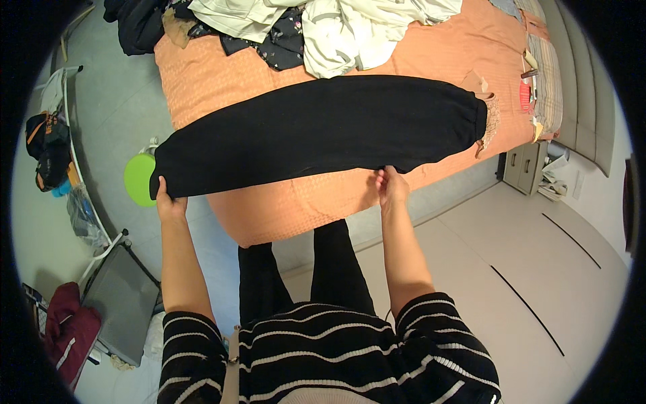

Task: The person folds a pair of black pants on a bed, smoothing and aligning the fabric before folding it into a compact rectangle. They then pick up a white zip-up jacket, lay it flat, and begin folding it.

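A long pair of black trousers (316, 131), folded lengthwise, stretches across an orange bedspread (282, 209). Its waistband end lies toward the right of the bed, while the leg end reaches past the bed's left edge. My left hand (169, 202) grips the corner of that left end, thumb on top and the other fingers hidden beneath the cloth. My right hand (390, 186) pinches the near edge of the trousers, right of the middle.
White garments (356, 34) and a dark patterned garment (279, 50) are heaped at the bed's far side. A green round stool (139, 180) stands left of the bed. A grey padded headboard (582, 81) and a small drawer cabinet (523, 167) are on the right.
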`<state>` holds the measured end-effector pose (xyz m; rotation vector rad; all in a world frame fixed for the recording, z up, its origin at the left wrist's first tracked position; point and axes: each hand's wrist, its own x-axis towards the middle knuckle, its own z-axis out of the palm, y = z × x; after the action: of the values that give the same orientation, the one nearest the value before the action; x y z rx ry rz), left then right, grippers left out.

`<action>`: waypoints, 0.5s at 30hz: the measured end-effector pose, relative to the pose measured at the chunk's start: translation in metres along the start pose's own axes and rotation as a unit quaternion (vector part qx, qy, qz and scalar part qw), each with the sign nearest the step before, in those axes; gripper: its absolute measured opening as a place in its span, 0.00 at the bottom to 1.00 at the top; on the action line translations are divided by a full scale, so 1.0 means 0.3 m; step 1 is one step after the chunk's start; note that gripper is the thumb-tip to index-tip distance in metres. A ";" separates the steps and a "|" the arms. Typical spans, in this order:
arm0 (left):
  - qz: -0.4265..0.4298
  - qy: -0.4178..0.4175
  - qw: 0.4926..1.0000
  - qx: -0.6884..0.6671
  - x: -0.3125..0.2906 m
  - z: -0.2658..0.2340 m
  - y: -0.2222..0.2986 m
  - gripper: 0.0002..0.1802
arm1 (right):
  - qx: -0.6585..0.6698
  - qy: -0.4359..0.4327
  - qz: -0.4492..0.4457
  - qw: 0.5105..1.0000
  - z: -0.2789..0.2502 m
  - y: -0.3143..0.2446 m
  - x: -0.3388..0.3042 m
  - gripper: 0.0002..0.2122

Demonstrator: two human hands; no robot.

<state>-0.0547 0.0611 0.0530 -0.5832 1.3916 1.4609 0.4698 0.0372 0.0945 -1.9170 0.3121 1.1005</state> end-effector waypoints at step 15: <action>-0.193 -0.264 0.873 0.363 -0.388 0.019 -0.510 0.18 | 0.048 0.033 0.075 0.995 0.261 0.088 -0.035 0.09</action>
<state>0.1262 0.0049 0.0852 0.0403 1.1696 0.6145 0.4036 0.0815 0.0707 -1.8712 0.5435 1.0993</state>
